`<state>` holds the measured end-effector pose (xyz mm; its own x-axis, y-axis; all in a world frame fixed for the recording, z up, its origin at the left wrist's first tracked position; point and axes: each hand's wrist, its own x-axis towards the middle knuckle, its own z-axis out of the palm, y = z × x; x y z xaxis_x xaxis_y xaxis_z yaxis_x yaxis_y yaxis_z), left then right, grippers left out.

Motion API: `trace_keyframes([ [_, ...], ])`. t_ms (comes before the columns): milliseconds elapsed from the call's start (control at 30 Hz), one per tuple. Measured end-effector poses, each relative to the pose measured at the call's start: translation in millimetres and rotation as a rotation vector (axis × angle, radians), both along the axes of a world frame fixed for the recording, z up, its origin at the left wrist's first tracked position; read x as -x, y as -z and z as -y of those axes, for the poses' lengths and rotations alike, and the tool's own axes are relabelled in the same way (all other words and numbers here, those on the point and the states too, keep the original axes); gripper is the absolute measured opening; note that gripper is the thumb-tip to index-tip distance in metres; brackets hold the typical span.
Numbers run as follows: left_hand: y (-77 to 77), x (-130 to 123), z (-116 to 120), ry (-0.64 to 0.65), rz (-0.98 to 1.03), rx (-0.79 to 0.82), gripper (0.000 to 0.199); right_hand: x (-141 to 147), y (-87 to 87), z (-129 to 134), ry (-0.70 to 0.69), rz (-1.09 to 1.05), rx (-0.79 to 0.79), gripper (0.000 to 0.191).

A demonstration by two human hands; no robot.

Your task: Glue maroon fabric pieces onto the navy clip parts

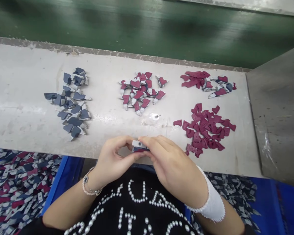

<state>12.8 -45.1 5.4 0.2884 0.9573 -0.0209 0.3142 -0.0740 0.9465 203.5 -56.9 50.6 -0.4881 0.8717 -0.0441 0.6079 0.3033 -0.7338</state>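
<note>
Left bin [54,187]: blue, heaped with grey, blue and maroon pieces [19,186]; between 8 and 9 o'clock of the held part [137,144].
Blue-grey pile [73,104]: on pale surface [107,125], 10 o'clock.
Left hand [112,161]: 8 o'clock, bracelet [87,187] at wrist; grip closed, thumb and forefinger pinching the held part.
Held part: light grey, round hole visible, blue and maroon beneath; between both hands, by the surface's near edge.
Maroon-faced pile [138,94]: 12 o'clock; one unit [162,81] just apart.
White bottle [152,118]: 1 o'clock, thin metal tip towards 3.
Right hand [173,163]: between 3 and 4 o'clock, white wrist cover [210,199]; grip closed on the held part's other end.
Upper maroon stack [193,78]: between 1 and 2 o'clock, touching a mixed-colour cluster [220,87] at 2.
Loose maroon heap [205,127]: between 2 and 3 o'clock.
Right bin [267,202]: blue, dark pieces [232,189] inside; between 3 and 4 o'clock.
</note>
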Motion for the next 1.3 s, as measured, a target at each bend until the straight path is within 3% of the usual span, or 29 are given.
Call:
trace_keyframes([
  [233, 8.5, -7, 1, 0.006, 0.354, 0.397, 0.015, -4, -5.0, -5, -0.041, 0.033, 0.046, 0.036],
  [433, 5.1, -2, -1, 0.073, 0.247, 0.249, 0.013, -7, -3.0, -12, -0.033, 0.087, 0.134, 0.011],
  [567, -0.2, 1, 0, 0.141, 0.171, 0.210, 0.013, -8, -0.7, -13, -0.147, 0.119, 0.094, 0.026],
  [867, 3.6, 3, 6, 0.206, 0.168, 0.438, 0.012, 4, 5.0, -4, -0.102, 0.279, 0.060, 0.026],
  [1033, -3.9, 2, 7, 0.300, 0.107, 0.467, 0.016, 9, 12.3, -1, -0.137, 0.306, 0.036, 0.027],
  [1200, -9.4, 3, 9, 0.266, 0.052, 0.535, 0.019, 12, 21.8, -3, -0.174, 0.262, 0.022, 0.039],
  [1300, -14.2, 15, -2, 0.304, 0.006, 0.623, 0.026, 13, 26.7, -5, -0.132, 0.233, 0.044, 0.044],
])
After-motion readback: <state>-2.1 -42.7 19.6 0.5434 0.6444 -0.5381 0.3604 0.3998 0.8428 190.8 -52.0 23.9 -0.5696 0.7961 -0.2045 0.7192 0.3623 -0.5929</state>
